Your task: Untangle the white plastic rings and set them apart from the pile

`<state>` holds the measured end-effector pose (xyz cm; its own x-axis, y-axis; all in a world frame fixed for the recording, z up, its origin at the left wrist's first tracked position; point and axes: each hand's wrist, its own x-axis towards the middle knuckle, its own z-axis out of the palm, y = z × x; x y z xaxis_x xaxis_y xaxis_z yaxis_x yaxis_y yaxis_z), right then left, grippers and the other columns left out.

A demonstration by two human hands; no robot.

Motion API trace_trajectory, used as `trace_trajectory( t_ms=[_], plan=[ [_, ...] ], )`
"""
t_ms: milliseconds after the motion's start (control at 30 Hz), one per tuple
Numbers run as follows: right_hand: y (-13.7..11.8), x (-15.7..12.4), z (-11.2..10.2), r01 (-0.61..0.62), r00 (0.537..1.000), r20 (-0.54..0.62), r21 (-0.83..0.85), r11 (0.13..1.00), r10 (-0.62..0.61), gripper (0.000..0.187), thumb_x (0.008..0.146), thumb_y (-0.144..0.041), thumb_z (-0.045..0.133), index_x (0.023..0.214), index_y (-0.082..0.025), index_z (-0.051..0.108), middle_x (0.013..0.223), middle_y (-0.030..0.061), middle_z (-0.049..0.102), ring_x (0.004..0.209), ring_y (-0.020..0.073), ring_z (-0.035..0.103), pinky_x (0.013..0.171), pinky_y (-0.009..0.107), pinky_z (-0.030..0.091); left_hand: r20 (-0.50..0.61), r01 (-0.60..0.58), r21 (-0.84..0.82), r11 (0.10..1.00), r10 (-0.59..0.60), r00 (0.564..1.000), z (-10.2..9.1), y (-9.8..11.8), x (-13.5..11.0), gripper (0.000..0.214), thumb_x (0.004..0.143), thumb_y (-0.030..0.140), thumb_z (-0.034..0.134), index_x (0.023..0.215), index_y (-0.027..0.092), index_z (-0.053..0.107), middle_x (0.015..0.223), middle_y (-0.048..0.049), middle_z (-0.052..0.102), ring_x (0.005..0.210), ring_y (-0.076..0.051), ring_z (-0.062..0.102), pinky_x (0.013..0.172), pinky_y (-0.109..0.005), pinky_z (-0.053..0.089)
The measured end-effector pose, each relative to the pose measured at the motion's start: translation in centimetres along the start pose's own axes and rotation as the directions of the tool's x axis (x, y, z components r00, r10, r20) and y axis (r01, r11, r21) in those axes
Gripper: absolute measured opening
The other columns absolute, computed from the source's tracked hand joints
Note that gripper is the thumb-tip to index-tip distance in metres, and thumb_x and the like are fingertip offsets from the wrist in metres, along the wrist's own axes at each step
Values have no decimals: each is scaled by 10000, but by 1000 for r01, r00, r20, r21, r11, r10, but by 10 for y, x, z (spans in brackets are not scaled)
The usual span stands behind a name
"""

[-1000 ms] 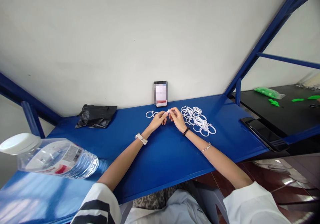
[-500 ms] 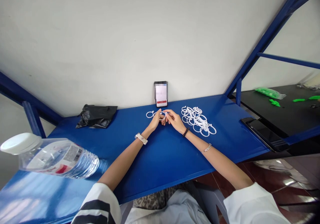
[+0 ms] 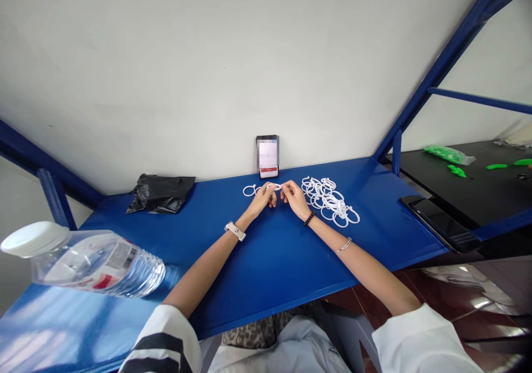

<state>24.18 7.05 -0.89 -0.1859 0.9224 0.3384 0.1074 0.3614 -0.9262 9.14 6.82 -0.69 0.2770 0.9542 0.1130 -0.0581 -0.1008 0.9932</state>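
White ring [image 3: 276,187] at the far middle of the blue table [image 3: 257,267]: I see left hand [image 3: 261,197] and right hand [image 3: 294,198] pinching opposite sides, probably for steadiness. More rings [image 3: 333,199] lie heaped right, likely for reach.

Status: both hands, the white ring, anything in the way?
Left hand and right hand both pinching one white ring. Pile of white rings beside right hand. Phone upright beyond hands, not between them.

The thin, round plastic rings [image 3: 332,198] are white, the flat, glossy counter [image 3: 266,267] plain blue, the crumpled plastic bag [image 3: 160,193] black, the left cloth sleeve [image 3: 163,337] white with black stripes.
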Motion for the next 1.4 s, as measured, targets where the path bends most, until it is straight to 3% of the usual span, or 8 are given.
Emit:
trace_trajectory(
  t_ms=[333,567,1400],
  plan=[
    [0,0,1,-83,995,70,141,986,74,414,872,-615,468,739,-223,468,557,-51,506,476,104,458,503,247,374,67,-28,57,998,24,997,-2,-6,2,531,863,637,409,630,164,480,481,17,482,456,-99,470,493,-243,363],
    [3,3,1,-196,976,144,232,953,165,453,836,-642,498,700,-209,486,549,-38,502,475,104,442,484,248,342,71,-29,99,995,22,997,-2,-2,1,536,872,634,376,599,179,452,474,18,461,467,-109,468,525,-260,367],
    [-1,2,-1,-177,979,141,227,958,148,479,806,-655,535,654,-208,455,557,-53,404,477,90,353,482,248,284,55,-21,109,994,15,998,-1,-5,1,576,828,709,385,596,183,416,482,53,328,448,-89,418,491,-251,367]
  ],
)
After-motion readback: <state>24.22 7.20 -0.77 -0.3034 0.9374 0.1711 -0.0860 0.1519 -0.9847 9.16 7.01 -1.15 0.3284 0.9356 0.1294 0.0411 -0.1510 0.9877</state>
